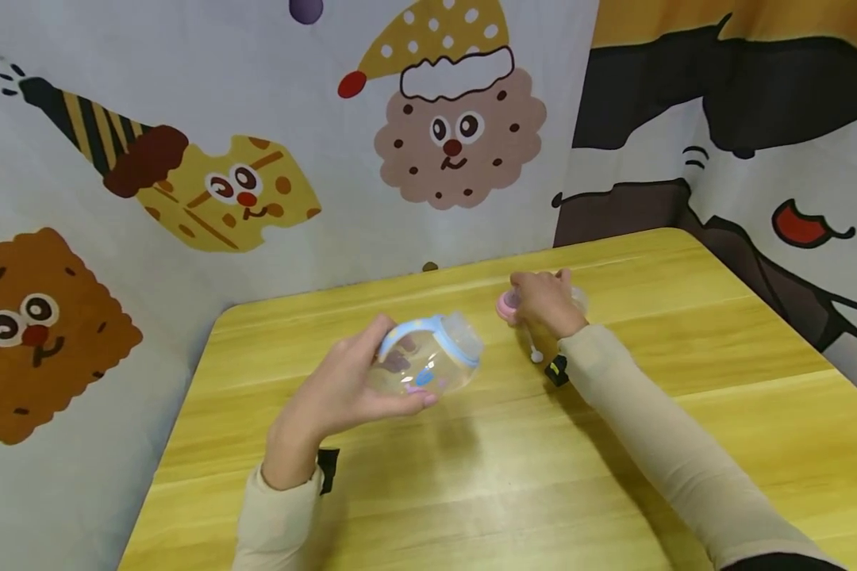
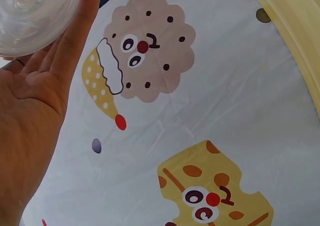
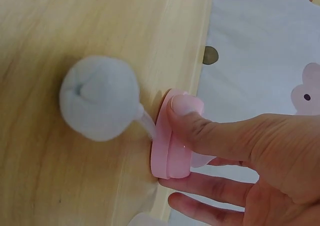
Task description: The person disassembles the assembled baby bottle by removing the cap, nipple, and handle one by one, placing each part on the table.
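Observation:
A clear baby bottle (image 1: 428,369) with a light-blue ring and handle is tilted over the table, its open neck toward the right. My left hand (image 1: 339,388) grips it from the left, fingers behind and thumb along the lower side. Only the bottle's clear round base (image 2: 35,16) shows in the left wrist view, above the palm of the left hand (image 2: 32,111). At the far side, my right hand (image 1: 546,301) pinches a pink bottle lid (image 3: 170,141) between thumb and fingers. A thin straw runs from the lid to a white ball-shaped weight (image 3: 100,98).
A clear cover (image 1: 579,299) lies just right of the right hand, partly hidden by it. The wooden table (image 1: 471,492) ends at a back edge close beyond that hand. Behind it hangs a cartoon-printed cloth (image 1: 343,254). Small black pieces (image 1: 557,370) show beside both wrists.

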`<state>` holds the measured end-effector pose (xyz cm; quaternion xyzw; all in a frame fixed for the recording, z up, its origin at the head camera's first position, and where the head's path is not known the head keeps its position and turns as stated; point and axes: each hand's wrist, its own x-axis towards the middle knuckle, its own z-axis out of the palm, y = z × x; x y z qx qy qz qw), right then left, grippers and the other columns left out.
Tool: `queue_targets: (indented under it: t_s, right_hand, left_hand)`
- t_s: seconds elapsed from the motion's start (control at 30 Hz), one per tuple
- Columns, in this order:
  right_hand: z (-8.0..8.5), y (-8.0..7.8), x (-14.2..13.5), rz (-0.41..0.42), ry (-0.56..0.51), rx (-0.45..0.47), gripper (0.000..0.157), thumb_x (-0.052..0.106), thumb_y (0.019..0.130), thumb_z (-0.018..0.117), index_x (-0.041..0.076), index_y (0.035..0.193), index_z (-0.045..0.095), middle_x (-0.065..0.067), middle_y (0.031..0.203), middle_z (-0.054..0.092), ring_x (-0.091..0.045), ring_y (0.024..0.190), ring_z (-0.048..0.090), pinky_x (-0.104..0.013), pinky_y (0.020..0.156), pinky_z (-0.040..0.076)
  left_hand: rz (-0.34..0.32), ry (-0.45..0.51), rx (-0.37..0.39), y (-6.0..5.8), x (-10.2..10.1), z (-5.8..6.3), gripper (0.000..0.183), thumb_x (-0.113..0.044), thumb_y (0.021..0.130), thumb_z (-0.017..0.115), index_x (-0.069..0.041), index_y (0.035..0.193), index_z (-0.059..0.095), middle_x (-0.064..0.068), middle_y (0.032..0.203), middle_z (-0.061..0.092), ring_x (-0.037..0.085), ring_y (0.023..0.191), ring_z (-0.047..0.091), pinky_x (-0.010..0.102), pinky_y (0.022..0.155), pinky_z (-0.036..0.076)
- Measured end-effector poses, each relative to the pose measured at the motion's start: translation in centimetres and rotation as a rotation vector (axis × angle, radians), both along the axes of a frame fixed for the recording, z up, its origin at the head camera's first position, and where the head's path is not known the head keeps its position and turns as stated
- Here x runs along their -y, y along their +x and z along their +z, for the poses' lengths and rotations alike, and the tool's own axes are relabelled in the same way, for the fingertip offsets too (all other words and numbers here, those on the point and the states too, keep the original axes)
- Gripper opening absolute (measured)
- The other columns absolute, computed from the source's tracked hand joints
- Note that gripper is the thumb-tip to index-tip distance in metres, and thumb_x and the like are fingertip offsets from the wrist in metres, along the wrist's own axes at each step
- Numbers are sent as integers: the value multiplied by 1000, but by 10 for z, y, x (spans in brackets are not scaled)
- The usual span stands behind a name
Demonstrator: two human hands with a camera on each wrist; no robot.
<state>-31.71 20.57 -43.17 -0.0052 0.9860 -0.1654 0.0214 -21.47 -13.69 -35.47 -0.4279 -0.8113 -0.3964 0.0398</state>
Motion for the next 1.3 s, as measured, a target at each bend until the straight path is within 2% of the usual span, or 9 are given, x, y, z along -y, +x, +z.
queue_targets:
  t_s: [0.17, 0.43, 0.7, 0.9, 1.1, 1.3]
  right_hand:
    - [1, -1, 2, -3, -8, 3, 56, 12, 75, 96, 7, 122, 67, -17, 112, 74, -42, 103, 64, -67, 110, 19]
    - [1, -1, 4, -18, -1, -26, 57, 11, 75, 95, 7, 125, 68, -19, 120, 74, -45, 112, 63, -73, 120, 5]
    - [0, 8, 4, -9, -38, -47, 45, 10, 75, 95, 7, 110, 67, -12, 99, 75, -40, 100, 66, -76, 120, 1]
    - [-6, 13, 5, -14, -62, -49, 48, 11, 79, 93, 5, 118, 66, -15, 103, 76, -46, 107, 61, -78, 118, 0]
    - [-12, 18, 3, -26, -52, -10, 64, 20, 84, 91, 3, 137, 60, -21, 126, 73, -55, 125, 52, -79, 118, -3]
    - [-8, 20, -3, -18, -90, 7, 73, 26, 86, 89, 3, 146, 54, -24, 135, 68, -58, 134, 44, -78, 118, -10]
  left_hand:
    - [5, -8, -20, 2, 2, 1, 60, -35, 79, 95, -10, 116, 55, -3, 97, 70, 13, 81, 68, 28, 67, 60]
    - [-6, 5, -16, 2, 4, 4, 60, -35, 80, 94, -10, 118, 55, -1, 98, 70, 19, 81, 69, 29, 67, 60]
    - [-19, 16, -8, 4, 5, 3, 59, -37, 81, 93, -11, 119, 56, 1, 97, 71, 16, 80, 68, 28, 66, 59]
    - [-15, 18, -25, 5, 7, 3, 59, -39, 81, 93, -12, 118, 56, -3, 96, 70, 15, 80, 68, 28, 67, 59]
    - [-21, 23, -20, 8, 9, 4, 60, -39, 81, 92, -11, 119, 56, -1, 98, 70, 18, 83, 69, 28, 69, 60]
    - [-23, 26, -14, 8, 10, 8, 60, -37, 82, 92, -11, 122, 56, -2, 101, 71, 19, 85, 70, 28, 71, 61]
